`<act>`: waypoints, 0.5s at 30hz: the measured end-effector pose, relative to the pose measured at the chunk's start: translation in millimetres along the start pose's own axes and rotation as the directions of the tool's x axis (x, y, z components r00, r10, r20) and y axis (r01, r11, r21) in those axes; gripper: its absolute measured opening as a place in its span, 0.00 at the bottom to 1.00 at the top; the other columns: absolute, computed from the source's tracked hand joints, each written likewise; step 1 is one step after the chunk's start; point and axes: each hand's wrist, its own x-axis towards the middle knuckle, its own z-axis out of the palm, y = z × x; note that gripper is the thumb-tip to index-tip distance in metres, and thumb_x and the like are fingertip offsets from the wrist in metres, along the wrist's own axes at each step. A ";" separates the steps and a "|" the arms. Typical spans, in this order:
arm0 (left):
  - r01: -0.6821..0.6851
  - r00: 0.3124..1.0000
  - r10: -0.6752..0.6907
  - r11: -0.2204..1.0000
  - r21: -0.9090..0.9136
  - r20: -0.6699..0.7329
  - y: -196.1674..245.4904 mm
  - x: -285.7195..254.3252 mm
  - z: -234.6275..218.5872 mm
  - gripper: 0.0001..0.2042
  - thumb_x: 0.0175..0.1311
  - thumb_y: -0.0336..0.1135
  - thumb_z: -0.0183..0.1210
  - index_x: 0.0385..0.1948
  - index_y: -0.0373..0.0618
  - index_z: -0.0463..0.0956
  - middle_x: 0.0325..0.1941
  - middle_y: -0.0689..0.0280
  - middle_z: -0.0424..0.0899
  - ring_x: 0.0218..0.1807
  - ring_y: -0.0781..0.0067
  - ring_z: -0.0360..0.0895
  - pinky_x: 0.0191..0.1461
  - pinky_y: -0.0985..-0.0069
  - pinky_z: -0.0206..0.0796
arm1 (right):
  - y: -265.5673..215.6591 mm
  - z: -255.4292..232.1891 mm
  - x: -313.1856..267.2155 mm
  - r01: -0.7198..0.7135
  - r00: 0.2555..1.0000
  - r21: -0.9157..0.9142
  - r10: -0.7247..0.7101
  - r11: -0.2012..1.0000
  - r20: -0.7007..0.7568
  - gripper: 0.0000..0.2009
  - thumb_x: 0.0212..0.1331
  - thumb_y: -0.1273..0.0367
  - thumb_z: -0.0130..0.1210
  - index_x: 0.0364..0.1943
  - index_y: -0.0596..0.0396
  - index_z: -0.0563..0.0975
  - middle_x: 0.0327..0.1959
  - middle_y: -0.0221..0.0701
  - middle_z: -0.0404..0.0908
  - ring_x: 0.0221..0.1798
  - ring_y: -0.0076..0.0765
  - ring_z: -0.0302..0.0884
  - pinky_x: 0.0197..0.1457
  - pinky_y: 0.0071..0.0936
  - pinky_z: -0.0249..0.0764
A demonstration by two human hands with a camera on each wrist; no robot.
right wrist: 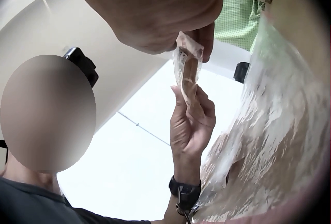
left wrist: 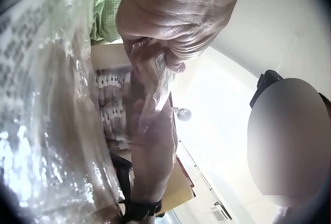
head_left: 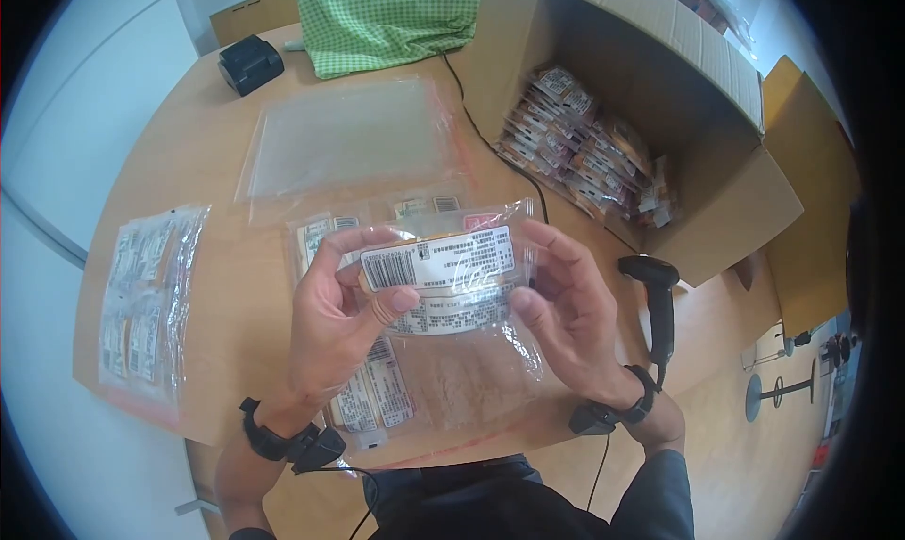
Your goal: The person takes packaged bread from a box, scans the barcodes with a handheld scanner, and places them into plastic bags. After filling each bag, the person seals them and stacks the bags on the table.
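Observation:
A small wrapped snack packet (head_left: 438, 271) with a white barcode label is held up in front of the body, label facing the head camera. My left hand (head_left: 344, 309) grips its left end, thumb on the label. At the other end, my right hand (head_left: 575, 319) pinches the clear wrapper between thumb and fingers. The right wrist view shows the packet (right wrist: 190, 74) edge-on between both hands. Below, on the table, lies a clear plastic bag (head_left: 471, 380) with several similar packets (head_left: 372, 394) in it, partly hidden by the hands.
A cardboard box (head_left: 716, 187) at the right holds many packets (head_left: 584, 154). A handheld barcode scanner (head_left: 657, 304) stands beside it. Flat clear bags (head_left: 349, 139) lie behind, a filled bag (head_left: 146, 295) at left. Green checked cloth (head_left: 386, 22) and a black device (head_left: 250, 64) sit farther back.

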 end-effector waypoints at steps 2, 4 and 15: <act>-0.015 1.000 0.014 0.999 0.036 0.014 -1.9 -0.1 -0.9 0.26 0.67 0.27 0.69 0.63 0.37 0.67 0.57 0.54 0.84 0.55 0.72 0.84 0.58 0.75 0.79 | -4.4 1.4 1.7 0.082 0.996 -0.307 -0.069 0.948 0.051 0.29 0.61 0.75 0.70 0.66 0.60 0.71 0.62 0.42 0.79 0.57 0.37 0.84 0.59 0.30 0.82; -0.033 0.999 0.030 0.996 0.084 0.037 -7.6 -1.5 -2.0 0.26 0.67 0.27 0.69 0.63 0.37 0.67 0.59 0.55 0.83 0.57 0.71 0.83 0.60 0.75 0.78 | -7.3 -0.1 4.9 0.157 0.988 -0.476 -0.131 0.865 0.088 0.31 0.57 0.74 0.72 0.65 0.58 0.72 0.62 0.42 0.78 0.59 0.39 0.82 0.61 0.33 0.80; 0.118 0.972 -0.112 0.993 -0.016 0.206 -10.8 -8.1 -4.2 0.27 0.77 0.34 0.59 0.73 0.38 0.62 0.67 0.58 0.77 0.70 0.68 0.72 0.71 0.66 0.69 | -16.6 3.1 5.8 0.236 0.971 -0.542 -0.213 0.806 0.107 0.28 0.54 0.75 0.73 0.62 0.53 0.77 0.63 0.40 0.74 0.62 0.46 0.76 0.63 0.38 0.75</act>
